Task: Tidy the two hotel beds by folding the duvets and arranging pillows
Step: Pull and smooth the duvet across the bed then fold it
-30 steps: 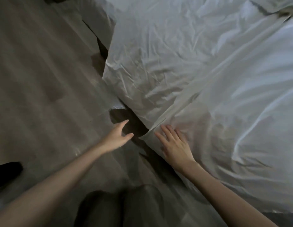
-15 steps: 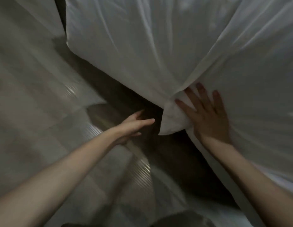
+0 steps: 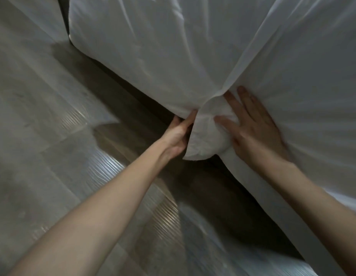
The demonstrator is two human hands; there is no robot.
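Note:
A white duvet [image 3: 292,76] covers the bed and hangs over its corner as a bunched, rounded flap [image 3: 205,138]. My left hand [image 3: 179,134] reaches in from the lower left, and its fingers pinch the white fabric just left of that flap, at the bed's edge. My right hand [image 3: 251,128] lies on the duvet to the right of the flap, fingers spread, thumb pressing into the bunched corner. No pillows are in view. The second bed is not visible.
Pale, glossy floor [image 3: 43,136] fills the left and lower part of the view. A dark gap [image 3: 223,188] runs beneath the bed's edge. A dark vertical strip [image 3: 63,18] shows at the upper left beside the bedding.
My left hand moved up and right from open air to the fabric at the bed corner and closed on it. My right hand stayed on the duvet, thumb now pressing into the flap.

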